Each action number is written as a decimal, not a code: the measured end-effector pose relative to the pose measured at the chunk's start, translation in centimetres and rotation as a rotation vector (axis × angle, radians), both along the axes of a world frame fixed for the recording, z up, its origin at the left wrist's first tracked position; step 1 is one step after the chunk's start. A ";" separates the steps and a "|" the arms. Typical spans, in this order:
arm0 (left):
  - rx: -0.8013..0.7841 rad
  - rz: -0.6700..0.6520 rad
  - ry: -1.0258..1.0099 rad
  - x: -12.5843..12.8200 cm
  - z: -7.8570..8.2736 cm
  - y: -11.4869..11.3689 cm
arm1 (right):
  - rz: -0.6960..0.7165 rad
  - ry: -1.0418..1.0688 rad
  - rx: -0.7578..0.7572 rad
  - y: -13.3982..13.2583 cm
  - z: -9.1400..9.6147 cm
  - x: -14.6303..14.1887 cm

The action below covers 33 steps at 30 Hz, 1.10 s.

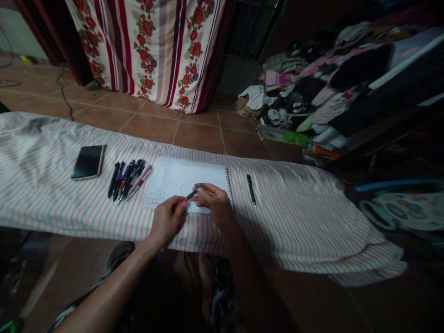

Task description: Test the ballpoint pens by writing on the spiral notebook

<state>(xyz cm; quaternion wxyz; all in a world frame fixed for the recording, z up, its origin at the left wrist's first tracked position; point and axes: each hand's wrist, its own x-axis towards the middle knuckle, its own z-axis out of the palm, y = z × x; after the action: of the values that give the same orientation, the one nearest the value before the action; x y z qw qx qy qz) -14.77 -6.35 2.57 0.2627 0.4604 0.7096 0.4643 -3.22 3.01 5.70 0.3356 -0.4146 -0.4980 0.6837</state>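
Between my two hands is a dark pen with a pink part (pixel 190 194), tilted over the lower part of a spiral notebook (pixel 180 173). My left hand (pixel 169 215) is closed around its pink end. The fingers of my right hand (pixel 215 202) pinch the dark upper end. The notebook lies open at a pale page, its coil along the right side. Left of it lies a bunch of several pens (pixel 127 179), dark ones and a pink one. A single black pen (pixel 251 190) rests on the cloth to the right.
A striped cloth (pixel 294 212) covers the long, low surface. A phone (pixel 89 162) lies at its left. Beyond are a tiled floor (pixel 197 132), a floral curtain (pixel 149 51) and a heap of clothes (pixel 322 83). My feet are below the near edge.
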 end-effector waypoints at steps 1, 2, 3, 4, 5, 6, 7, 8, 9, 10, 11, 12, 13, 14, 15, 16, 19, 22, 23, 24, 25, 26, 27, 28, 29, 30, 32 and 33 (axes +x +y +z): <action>-0.006 -0.001 0.020 0.0 0.1 0.0 | -0.011 -0.014 0.008 0.0 0.0 0.0; -0.013 -0.005 0.041 0.0 0.1 0.0 | -0.022 -0.031 0.020 0.0 -0.1 -0.1; -0.018 -0.008 0.062 0.0 0.2 -0.1 | -0.033 -0.051 0.034 0.0 -0.1 -0.1; -0.022 -0.009 0.077 -0.1 0.2 -0.1 | -0.043 -0.073 0.050 0.1 -0.2 -0.2; -0.024 -0.012 0.085 -0.1 0.3 -0.1 | -0.052 -0.094 0.064 0.0 -0.3 -0.2; -0.023 -0.014 0.082 -0.1 0.2 -0.1 | -0.058 -0.113 0.073 0.0 -0.3 -0.3; -0.018 -0.012 0.069 -0.1 0.2 -0.1 | -0.059 -0.123 0.073 0.0 -0.3 -0.3; -0.011 -0.010 0.049 -0.1 0.1 0.0 | -0.054 -0.118 0.062 0.0 -0.3 -0.3; -0.004 -0.009 0.024 0.0 0.0 0.0 | -0.046 -0.098 0.044 -0.1 -0.3 -0.3; 0.001 -0.008 -0.001 0.0 -0.1 0.0 | -0.034 -0.066 0.023 -0.1 -0.2 -0.3; 0.006 -0.006 -0.024 0.0 -0.2 0.0 | -0.022 -0.032 0.005 -0.1 -0.2 -0.2; 0.008 -0.004 -0.044 0.1 -0.2 0.1 | -0.009 0.000 -0.007 -0.1 -0.1 -0.2; 0.010 -0.004 -0.061 0.1 -0.2 0.1 | 0.003 0.023 -0.011 -0.1 -0.1 -0.1; 0.010 -0.004 -0.076 0.2 -0.2 0.1 | 0.015 0.035 -0.010 -0.1 0.0 0.0; 0.010 -0.004 -0.090 0.2 -0.2 0.1 | 0.026 0.039 -0.009 -0.1 0.0 0.1; 0.008 -0.005 -0.100 0.2 -0.1 0.0 | 0.036 0.038 -0.008 -0.1 0.0 0.2; 0.000 -0.013 -0.105 0.2 0.1 0.0 | 0.030 0.021 -0.004 0.0 -0.1 0.3; -0.005 -0.017 -0.073 0.1 0.0 0.0 | -0.020 -0.019 0.025 0.0 -0.3 0.1; -0.004 -0.016 -0.065 0.1 -0.1 0.0 | -0.039 -0.037 0.039 0.0 -0.3 -0.1; -0.001 -0.014 -0.062 0.1 -0.2 0.0 | -0.056 -0.056 0.054 0.0 -0.3 -0.2; 0.002 -0.013 -0.065 0.1 -0.3 0.0 | -0.072 -0.074 0.066 0.0 -0.3 -0.3; 0.006 -0.012 -0.073 0.1 -0.4 0.1 | -0.084 -0.089 0.074 -0.1 -0.3 -0.4; 0.008 -0.011 -0.087 0.1 -0.5 0.1 | -0.092 -0.096 0.075 -0.1 -0.3 -0.5; 0.009 -0.012 -0.108 0.2 -0.5 0.1 | -0.096 -0.095 0.068 -0.2 -0.2 -0.5; 0.008 -0.012 -0.135 0.2 -0.5 0.1 | -0.092 -0.084 0.054 -0.3 -0.2 -0.5; 0.007 -0.012 -0.165 0.3 -0.4 0.1 | -0.080 -0.064 0.036 -0.3 -0.1 -0.5; 0.009 -0.004 -0.215 0.3 -0.3 0.1 | -0.047 -0.012 0.003 -0.3 0.0 -0.3; 0.013 0.003 -0.227 0.4 -0.3 0.1 | -0.032 0.012 -0.008 -0.3 0.0 -0.2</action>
<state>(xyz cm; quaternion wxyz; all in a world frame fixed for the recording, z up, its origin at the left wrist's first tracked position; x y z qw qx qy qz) -14.42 -6.21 2.32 0.3377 0.4052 0.6729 0.5186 -3.43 2.67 5.75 0.3478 -0.4198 -0.4867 0.6826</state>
